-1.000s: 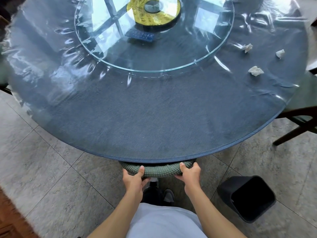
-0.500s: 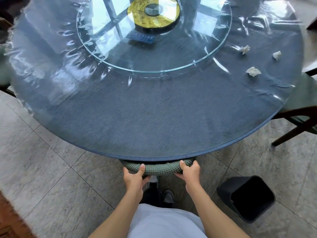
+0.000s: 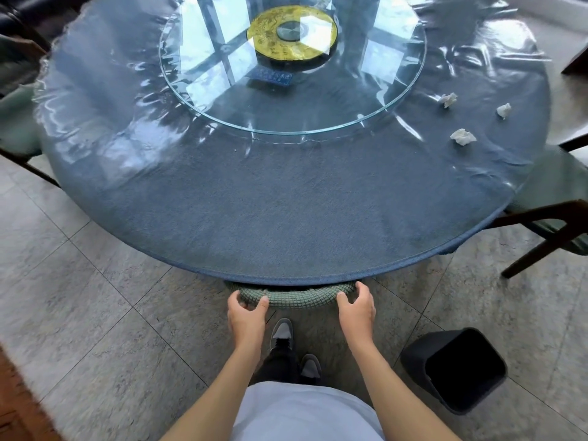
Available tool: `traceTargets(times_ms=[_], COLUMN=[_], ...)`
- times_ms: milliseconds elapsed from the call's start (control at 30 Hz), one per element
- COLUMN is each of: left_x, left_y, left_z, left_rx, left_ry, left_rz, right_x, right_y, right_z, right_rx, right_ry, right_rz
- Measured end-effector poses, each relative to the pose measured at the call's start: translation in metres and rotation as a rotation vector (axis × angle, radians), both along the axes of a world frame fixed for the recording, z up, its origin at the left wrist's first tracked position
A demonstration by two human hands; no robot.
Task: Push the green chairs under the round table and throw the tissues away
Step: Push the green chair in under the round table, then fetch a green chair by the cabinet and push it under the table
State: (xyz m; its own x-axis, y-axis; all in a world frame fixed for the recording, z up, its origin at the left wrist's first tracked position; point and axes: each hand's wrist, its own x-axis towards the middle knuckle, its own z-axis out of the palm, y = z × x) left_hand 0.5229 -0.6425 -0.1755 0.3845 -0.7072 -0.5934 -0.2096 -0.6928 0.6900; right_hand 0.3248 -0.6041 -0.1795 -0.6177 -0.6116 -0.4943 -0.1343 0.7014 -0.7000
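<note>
Standing by the round table [image 3: 286, 218], I see the person at six o'clock with both hands on the top of a green chair back [image 3: 296, 296] that pokes out from under the table's near rim. The left hand [image 3: 246, 316] curls its fingers and thumb around the padded back on its left end; the right hand [image 3: 356, 308] does the same on the right end. The seat is hidden under the tabletop, so I'd judge this chair nearly home.

To finish it well, I would push evenly with both hands straight toward twelve o'clock, so the chair does not twist, and stop when the back meets the rim rather than ramming it.

Counting from left to right: one green chair [image 3: 17, 122] at about nine o'clock, partly under the table; the one in hand at six; one green chair [image 3: 553, 198] at about four o'clock, its seat standing well out, which looks like the next to push. A darker shape at the far left may be more seating; I cannot tell.

Three crumpled tissues lie on the plastic-covered cloth around two o'clock: tissue [image 3: 448, 99], tissue [image 3: 463, 136], tissue [image 3: 503, 110], apart from one another and outside the glass turntable [image 3: 203, 90]. One black bin [image 3: 458, 370] stands on the floor at five o'clock, near the person's right arm.
</note>
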Motion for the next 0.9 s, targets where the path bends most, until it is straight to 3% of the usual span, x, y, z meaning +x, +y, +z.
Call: traceTargets(times_ms=[267, 433, 633, 900], left_x=[-0.004, -0.003, -0.003, -0.002], left_y=[0.008, -0.001, -0.005, -0.004], left_z=[0.043, 0.069, 0.111, 0.143], left_rx=[-0.287, -0.537, -0.706, -0.729], left_ry=[-0.237, -0.552, -0.709, -0.695], left_rz=[-0.335, -0.576, -0.622, -0.574], right_x=[0.0, -0.003, -0.004, -0.004], right_y=[0.001, -0.007, -0.02, -0.024], right_z=[0.037, 0.063, 0.103, 0.134], right_rx=[-0.265, -0.368, -0.469, -0.567], right_ry=[0.339, 0.56, 0.643, 0.612], right_rz=[0.327, 0.394, 0.443, 0.472])
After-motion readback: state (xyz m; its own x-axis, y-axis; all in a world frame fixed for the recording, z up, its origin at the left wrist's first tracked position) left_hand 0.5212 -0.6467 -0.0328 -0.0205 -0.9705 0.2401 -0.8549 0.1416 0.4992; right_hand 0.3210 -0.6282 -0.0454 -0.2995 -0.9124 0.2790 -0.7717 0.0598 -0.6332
